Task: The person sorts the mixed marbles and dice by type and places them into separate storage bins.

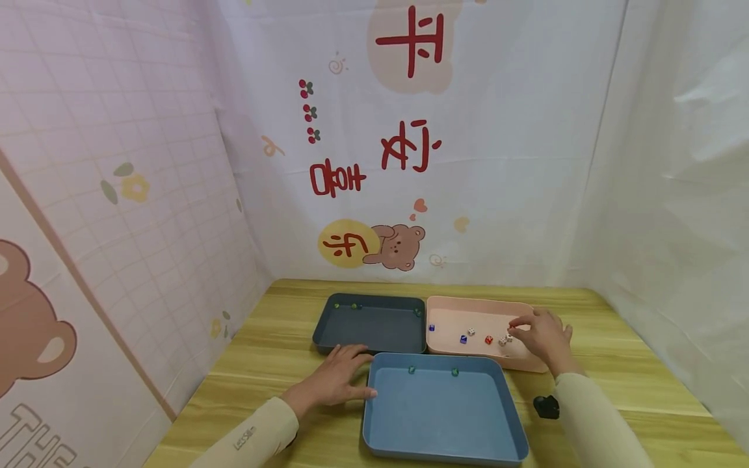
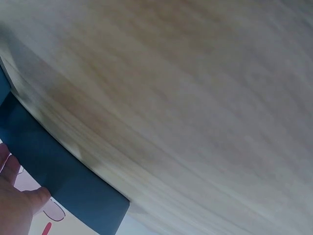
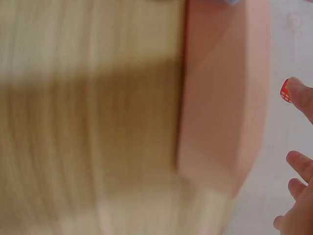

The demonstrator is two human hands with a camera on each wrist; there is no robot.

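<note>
My right hand is over the right end of the pink tray, pinching a red die with white pips. Below it in the head view lie another red die, several white dice and two blue dice. My left hand lies with loose fingers at the left edge of the blue tray, its thumb at the rim. Two green dice sit at that tray's far side. The left wrist view shows the left thumb against a tray wall.
Behind the left hand stands a dark grey tray, holding several small green or dark dice. A small black object lies on the wooden table beside the right forearm. Printed cloth hangs at the back and sides.
</note>
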